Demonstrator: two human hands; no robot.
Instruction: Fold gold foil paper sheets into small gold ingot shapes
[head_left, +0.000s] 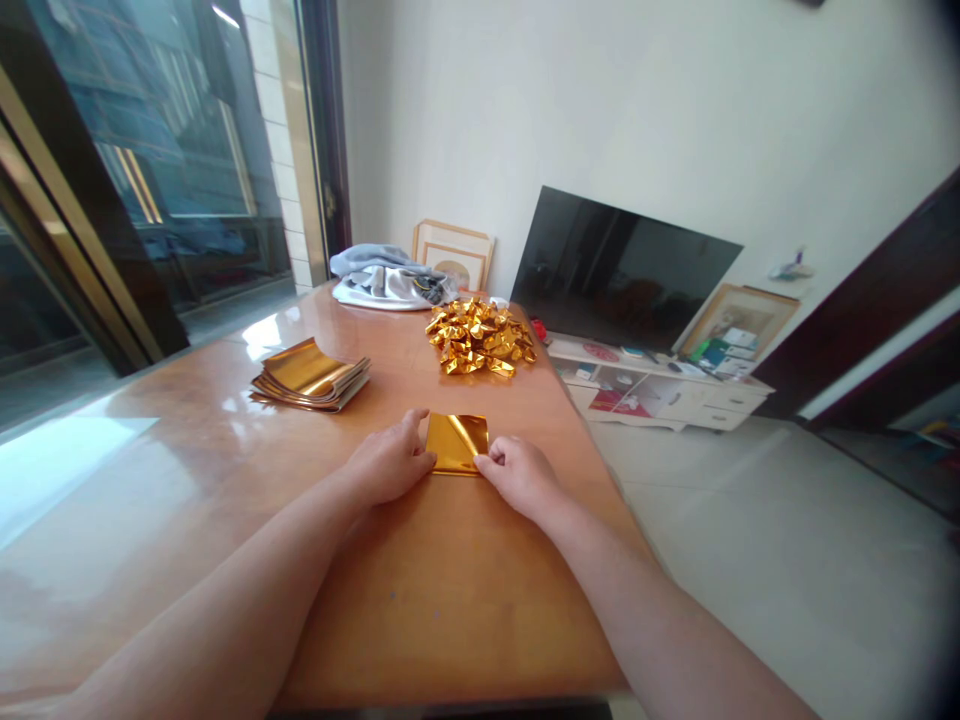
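A folded sheet of gold foil paper lies on the wooden table in front of me. My left hand presses on its left edge with the fingers curled and the thumb against the sheet. My right hand pinches the sheet's near right corner. A stack of flat gold foil sheets lies to the left, further back. A heap of folded gold foil pieces sits behind the sheet, toward the far end of the table.
Crumpled grey and white clothing lies at the table's far end, before framed pictures. A dark television leans on a low white cabinet to the right. The table's right edge drops to a tiled floor; glass doors stand at left.
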